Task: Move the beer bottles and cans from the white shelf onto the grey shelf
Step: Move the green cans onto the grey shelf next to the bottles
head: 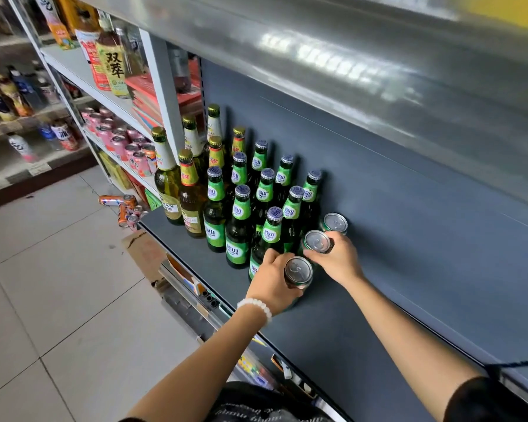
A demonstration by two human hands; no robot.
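Both hands are setting cans on the grey shelf (409,239): left hand (272,278) wraps one can (298,272), right hand (339,257) another (317,241) (bottles (241,226) touching-close), so a bump could topple them.

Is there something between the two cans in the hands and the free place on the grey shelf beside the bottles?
Nothing visible does. The left hand and right hand each hold a can low over the grey shelf, beside a third can. To their right the shelf is bare.
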